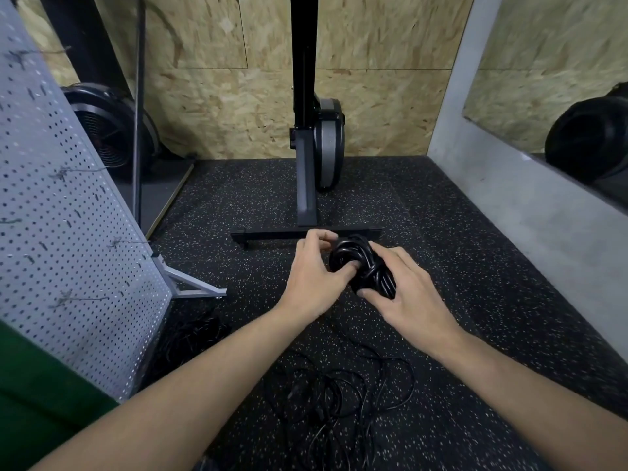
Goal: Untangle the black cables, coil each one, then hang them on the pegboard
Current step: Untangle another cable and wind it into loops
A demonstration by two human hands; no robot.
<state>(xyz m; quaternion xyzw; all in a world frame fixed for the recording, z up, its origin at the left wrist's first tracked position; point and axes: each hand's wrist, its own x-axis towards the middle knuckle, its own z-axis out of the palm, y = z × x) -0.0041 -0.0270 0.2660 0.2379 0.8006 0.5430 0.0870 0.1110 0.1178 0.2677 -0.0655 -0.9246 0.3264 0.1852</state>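
Both my hands hold a small coil of black cable (pixel 361 263) in the air in front of me. My left hand (pixel 314 273) grips the coil's left side, with the thumb pushed into its loop. My right hand (pixel 406 297) pinches the coil's lower right part. A strand runs from the coil down to a loose tangle of black cables (pixel 336 399) on the floor below my arms. Another dark bundle of cable (pixel 195 334) lies by the foot of the grey pegboard (pixel 68 232), which stands at the left with several thin hooks.
A black exercise machine with a T-shaped base (pixel 306 232) stands upright straight ahead on the speckled rubber floor (pixel 475 300). A fan wheel (pixel 112 130) sits behind the pegboard. A grey wall with a mirror (pixel 543 205) runs along the right. The pegboard's metal foot (pixel 197 287) juts out.
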